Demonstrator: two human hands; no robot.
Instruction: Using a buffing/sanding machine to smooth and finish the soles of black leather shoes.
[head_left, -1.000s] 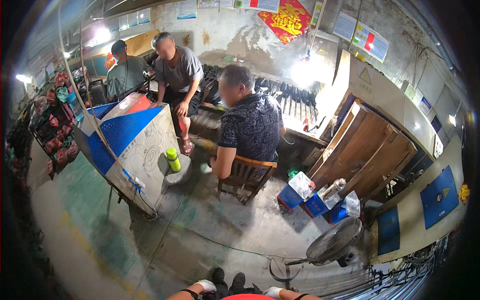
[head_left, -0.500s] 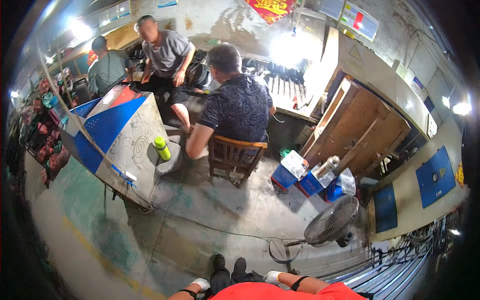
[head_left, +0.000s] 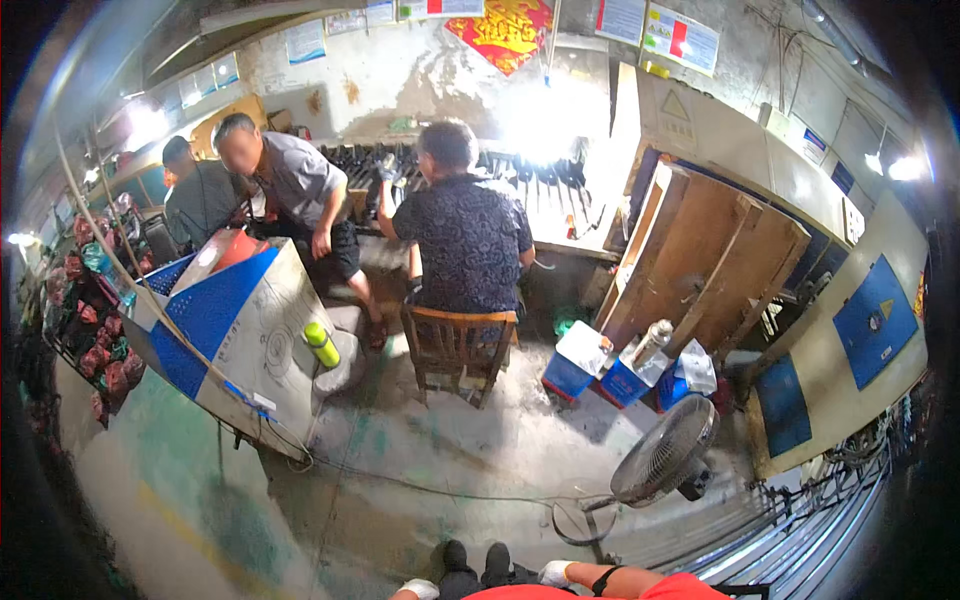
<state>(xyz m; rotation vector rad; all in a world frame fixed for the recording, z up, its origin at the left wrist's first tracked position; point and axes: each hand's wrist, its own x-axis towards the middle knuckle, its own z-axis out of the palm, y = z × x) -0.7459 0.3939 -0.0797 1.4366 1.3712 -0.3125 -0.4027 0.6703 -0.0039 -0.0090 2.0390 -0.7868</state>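
Note:
At the lower edge, my left hand point(head_left: 420, 589) in a white glove rests beside my dark-clad legs, cut off by the picture's edge. My right hand point(head_left: 555, 573), also gloved in white, lies on the other side of my legs, with a black band on its forearm. The fingers of both hands are too small and hidden to make out, and no held thing shows. My dark shoes point(head_left: 475, 563) point ahead on the floor. Nearest to my right hand stands a round floor fan point(head_left: 664, 452) on a ring-shaped base.
Ahead, a co-worker point(head_left: 465, 230) sits on a wooden chair point(head_left: 458, 350) at a lit workbench; two more people are at left. A blue-and-white cabinet point(head_left: 270, 340) stands near a green bottle point(head_left: 321, 345). Blue boxes point(head_left: 570, 377) and metal rods point(head_left: 820, 530) lie right. A cable point(head_left: 430, 488) crosses the floor.
My view has tilted up a little, so my hands sit lower in it. The seated co-worker has straightened and reaches toward the bench; the one in grey leans further forward.

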